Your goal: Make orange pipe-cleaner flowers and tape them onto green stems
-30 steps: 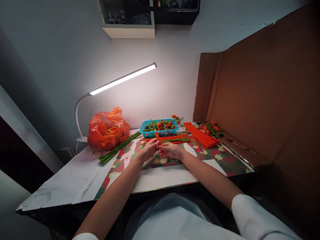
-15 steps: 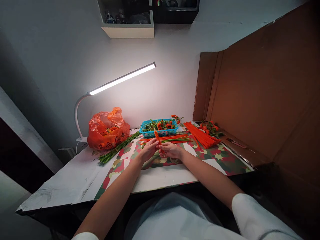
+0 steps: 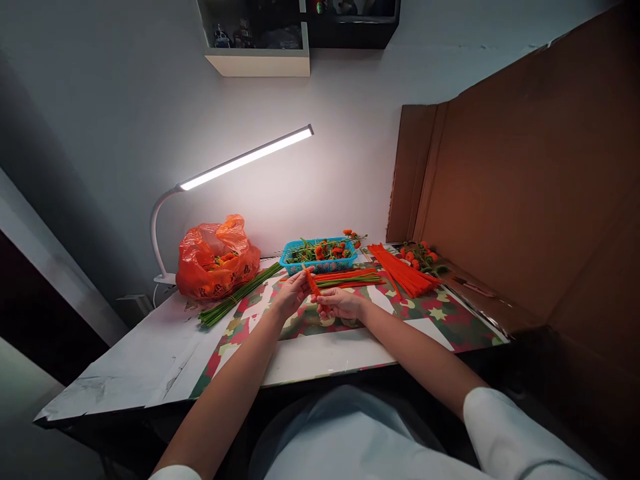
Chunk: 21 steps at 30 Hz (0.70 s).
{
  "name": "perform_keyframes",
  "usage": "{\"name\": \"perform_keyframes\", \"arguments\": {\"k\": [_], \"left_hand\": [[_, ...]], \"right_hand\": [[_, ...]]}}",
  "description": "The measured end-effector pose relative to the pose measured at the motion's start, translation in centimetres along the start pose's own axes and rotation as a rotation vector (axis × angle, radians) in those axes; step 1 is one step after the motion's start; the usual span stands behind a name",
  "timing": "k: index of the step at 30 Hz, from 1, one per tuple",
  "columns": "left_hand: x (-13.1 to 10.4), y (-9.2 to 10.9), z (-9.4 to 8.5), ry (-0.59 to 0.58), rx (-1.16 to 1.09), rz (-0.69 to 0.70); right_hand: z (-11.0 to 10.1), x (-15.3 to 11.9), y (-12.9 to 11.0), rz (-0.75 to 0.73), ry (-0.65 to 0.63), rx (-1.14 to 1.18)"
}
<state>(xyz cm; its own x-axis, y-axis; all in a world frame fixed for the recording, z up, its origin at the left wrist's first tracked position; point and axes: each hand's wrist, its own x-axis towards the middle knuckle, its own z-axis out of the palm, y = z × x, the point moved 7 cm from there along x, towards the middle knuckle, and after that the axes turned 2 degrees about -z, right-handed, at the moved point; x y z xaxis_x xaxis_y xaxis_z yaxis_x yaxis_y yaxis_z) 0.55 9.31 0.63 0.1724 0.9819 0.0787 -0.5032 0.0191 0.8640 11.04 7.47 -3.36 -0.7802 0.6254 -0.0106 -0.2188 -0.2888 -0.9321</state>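
Between my two hands is an orange pipe cleaner piece (image 3: 313, 285), coiled or bunched along its length and slanting from upper left to lower right. The fingers of my left hand (image 3: 293, 295) pinch its upper end. Lower down, my right hand (image 3: 342, 304) grips the other end between thumb and fingers. Just behind them on the table lie orange and green pipe cleaners (image 3: 350, 280). A blue basket (image 3: 320, 267) of green stems and orange flower heads stands beyond.
A red plastic bag (image 3: 215, 267) and a green stem bundle (image 3: 239, 297) sit at left, under a lit lamp (image 3: 245, 159). At right are fanned orange pipe cleaners (image 3: 407, 272), finished-looking orange flowers (image 3: 419, 255) and a tall cardboard wall (image 3: 520, 173).
My left hand has shifted slightly left and up, and the orange piece now leans further left. My right hand stays nearly in place, still gripping the lower end.
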Motion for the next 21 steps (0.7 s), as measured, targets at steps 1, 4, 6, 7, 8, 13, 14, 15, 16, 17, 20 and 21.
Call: {"name": "perform_keyframes", "arguments": {"k": [1,4,6,7,8,13,14,15,16,17,20,21], "left_hand": [[0.0,0.0,0.0,-0.008,0.004,-0.002],[0.1,0.0,-0.4,-0.002,0.049,0.001],[0.1,0.0,-0.8,0.025,0.086,0.009],[0.2,0.0,-1.0,0.044,0.103,0.016],[0.2,0.0,-1.2,0.064,0.119,0.021],[0.2,-0.1,-1.6,0.12,0.189,0.018],[0.2,-0.1,-1.6,0.122,0.208,0.012],[0.2,-0.2,-1.7,0.126,0.225,0.006],[0.3,-0.3,-1.8,0.131,0.238,-0.001],[0.3,-0.3,-1.9,0.138,0.245,-0.006],[0.4,-0.2,-2.4,0.186,0.224,0.016],[0.5,0.0,-2.6,0.209,0.204,0.035]], "right_hand": [[0.0,0.0,0.0,0.006,-0.007,-0.006],[0.2,-0.1,0.0,0.019,-0.014,-0.045],[0.3,-0.3,-0.2,0.014,0.014,-0.103],[0.3,-0.4,-0.4,0.009,0.04,-0.143],[0.3,-0.5,-0.6,-0.001,0.072,-0.187],[0.4,-0.8,-1.3,-0.039,0.216,-0.373],[0.4,-0.8,-1.2,-0.04,0.236,-0.392],[0.4,-0.7,-1.1,-0.038,0.252,-0.403],[0.4,-0.6,-1.0,-0.036,0.264,-0.409],[0.4,-0.6,-0.8,-0.036,0.276,-0.41],[0.4,-0.5,-0.9,-0.053,0.295,-0.376],[0.4,-0.6,-1.0,-0.052,0.291,-0.343]]}}
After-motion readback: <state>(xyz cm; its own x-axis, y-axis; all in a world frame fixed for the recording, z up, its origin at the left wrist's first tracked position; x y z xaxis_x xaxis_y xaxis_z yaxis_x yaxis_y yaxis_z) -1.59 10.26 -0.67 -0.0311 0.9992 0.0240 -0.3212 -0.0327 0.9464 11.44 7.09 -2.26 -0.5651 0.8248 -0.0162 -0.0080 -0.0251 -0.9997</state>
